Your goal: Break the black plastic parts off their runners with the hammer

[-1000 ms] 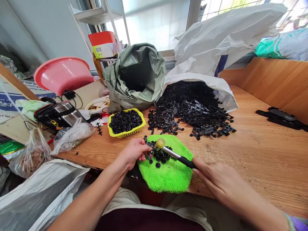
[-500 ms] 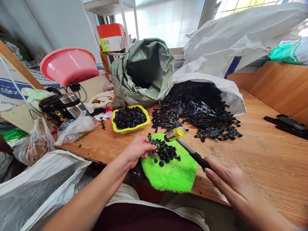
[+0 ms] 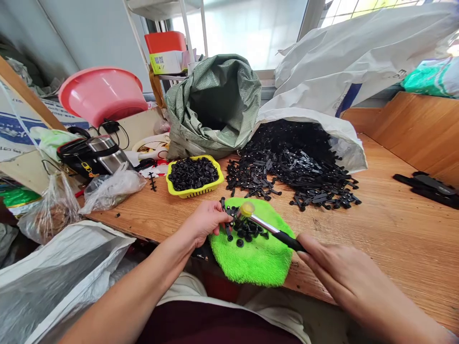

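On a bright green cloth (image 3: 251, 265) lies a small heap of black plastic plugs (image 3: 249, 231) with round heads. My left hand (image 3: 208, 220) is closed, pinching a black plastic strip part (image 3: 228, 229) at the cloth's left edge. My right hand (image 3: 333, 263) wraps round the black grip of a small mallet (image 3: 265, 224) with a metal shaft and a yellow head. The mallet's head is low over the heap, close to my left fingertips; whether it touches the part I cannot tell.
Beyond the cloth stands a yellow basket (image 3: 195, 191) full of black plugs. A large pile of black strip parts (image 3: 297, 167) spills from a white sack (image 3: 347, 124). Behind are an open green woven sack (image 3: 175, 129) and a pink basin (image 3: 100, 95). Plastic bags (image 3: 114, 188) lie left.
My right hand has swung the mallet down and to the left, bringing its head from above the cloth to beside my left fingers. My left hand stays nearly in place.
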Motion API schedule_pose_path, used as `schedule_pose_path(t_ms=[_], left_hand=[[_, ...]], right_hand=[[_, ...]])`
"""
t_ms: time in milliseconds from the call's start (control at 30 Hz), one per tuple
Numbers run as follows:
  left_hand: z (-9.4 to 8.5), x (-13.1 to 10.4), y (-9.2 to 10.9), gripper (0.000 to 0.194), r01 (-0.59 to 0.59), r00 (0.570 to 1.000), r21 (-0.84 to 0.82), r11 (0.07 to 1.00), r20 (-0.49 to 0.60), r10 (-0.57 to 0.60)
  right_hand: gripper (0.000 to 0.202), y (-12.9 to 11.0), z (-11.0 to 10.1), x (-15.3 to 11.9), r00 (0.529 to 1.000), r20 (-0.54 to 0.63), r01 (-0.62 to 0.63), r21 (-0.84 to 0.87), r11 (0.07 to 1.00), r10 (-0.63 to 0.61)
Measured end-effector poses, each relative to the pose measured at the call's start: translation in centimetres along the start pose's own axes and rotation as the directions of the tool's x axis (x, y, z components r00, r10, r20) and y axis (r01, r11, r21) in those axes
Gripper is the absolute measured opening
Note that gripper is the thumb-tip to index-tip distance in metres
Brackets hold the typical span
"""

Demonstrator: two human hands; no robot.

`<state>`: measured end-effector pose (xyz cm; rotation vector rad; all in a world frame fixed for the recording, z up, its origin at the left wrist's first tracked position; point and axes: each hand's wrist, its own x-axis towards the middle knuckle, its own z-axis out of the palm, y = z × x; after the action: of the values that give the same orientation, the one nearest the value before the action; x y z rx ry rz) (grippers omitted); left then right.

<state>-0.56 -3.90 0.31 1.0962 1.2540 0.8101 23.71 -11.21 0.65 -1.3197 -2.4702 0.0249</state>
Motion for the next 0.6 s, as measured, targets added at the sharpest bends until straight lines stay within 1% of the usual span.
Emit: schedule_pose_path(t_ms=[67, 100, 200, 233, 267, 333, 400, 500, 533, 600], left_hand=[[0.06, 0.05, 0.08, 0.017, 0.002, 1.0, -0.002, 1.0, 0.003, -0.002], [0.09, 0.09, 0.11, 0.017, 0.004, 1.0, 0.003, 1.0, 0.002, -0.004], [0.19, 0.17, 0.08, 0.019, 0.008, 0.999, 0.023, 1.0, -0.037, -0.007], [0.2, 0.18, 0.04, 0.019, 0.011, 0.999, 0.026, 1.0, -0.048, -0.01], [0.21, 0.19, 0.0, 0.02, 0.013, 0.999, 0.025, 1.0, -0.052, -0.011], [0.19, 0.2, -0.06, 0.02, 0.011, 0.999, 0.017, 1.0, -0.039, -0.011], [0.15, 0.21, -0.05, 0.02, 0.011, 1.0, 0.024, 1.0, -0.022, -0.011], [0.12, 0.21, 0.02, 0.02, 0.012, 1.0, 0.046, 0.999, -0.03, -0.011], [0.1, 0.17, 0.02, 0.02, 0.016, 0.999, 0.049, 0.999, -0.034, -0.014], [0.02, -0.09, -0.06, 0.018, 0.012, 0.999, 0.029, 0.999, -0.036, -0.011]], right_hand=[[0.033, -0.07, -0.1, -0.07, 0.999, -0.024, -0.033, 0.046, 0.998, 0.034], [0.031, -0.13, -0.13, -0.06, 0.999, -0.015, -0.04, 0.041, 0.998, 0.04], [0.033, -0.29, -0.17, 0.1, 0.997, 0.076, 0.0, -0.051, 0.999, 0.004], [0.034, -0.31, -0.19, 0.16, 0.996, 0.089, 0.019, -0.065, 0.998, -0.014], [0.034, -0.31, -0.2, 0.2, 0.997, 0.079, 0.026, -0.058, 0.998, -0.022], [0.032, -0.3, -0.16, 0.22, 0.999, 0.041, -0.006, -0.011, 1.0, 0.007], [0.029, -0.32, 0.04, 0.21, 0.997, 0.055, -0.046, 0.0, 0.999, 0.046], [0.03, -0.45, 0.43, 0.32, 0.984, 0.171, -0.027, -0.095, 0.995, 0.043], [0.031, -0.5, 0.51, 0.37, 0.981, 0.189, -0.017, -0.133, 0.991, 0.042], [0.036, -0.55, 0.49, 0.34, 0.986, 0.162, -0.025, -0.147, 0.989, 0.049]])
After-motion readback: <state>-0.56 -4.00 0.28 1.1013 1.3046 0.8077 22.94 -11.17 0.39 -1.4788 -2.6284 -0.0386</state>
